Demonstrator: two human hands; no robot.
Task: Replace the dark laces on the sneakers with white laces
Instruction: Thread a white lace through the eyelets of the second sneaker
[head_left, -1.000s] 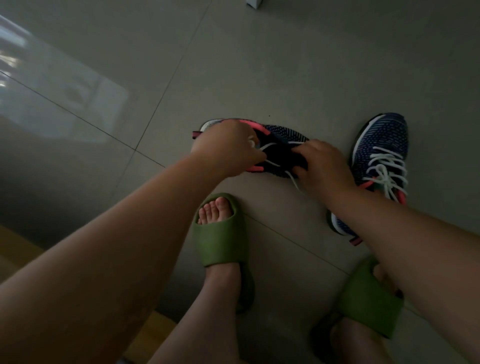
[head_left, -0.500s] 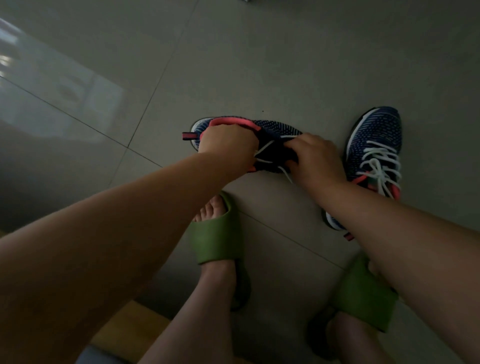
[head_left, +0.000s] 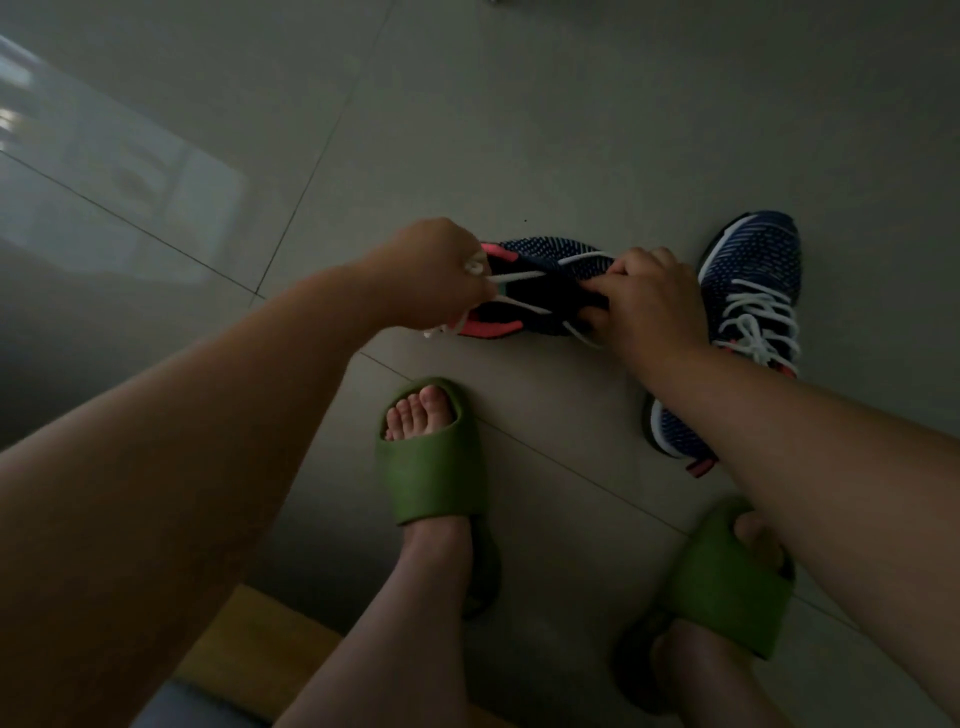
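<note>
The floor is made of grey tiles with thin joints, and a pale reflection of light lies on it at the left. Two feet in green slides stand near the bottom: the left slide is just below the shoes, and the right slide is partly hidden behind the right forearm. A yellowish wooden edge shows at the bottom left. The left forearm crosses the lower left of the view and covers much of the floor there.

The sneaker being laced lies sideways on the floor, dark blue knit with a pink collar, between the two hands. The second sneaker stands just to the right of it, toe pointing away, already with a white lace in it; the right wrist covers its heel part.

The left hand is closed in a fist over the heel end of the sneaker and grips the white lace, which runs from the fist across the shoe opening. The right hand is curled around the front part of the same sneaker, fingers pinching the knit and the lace there.
</note>
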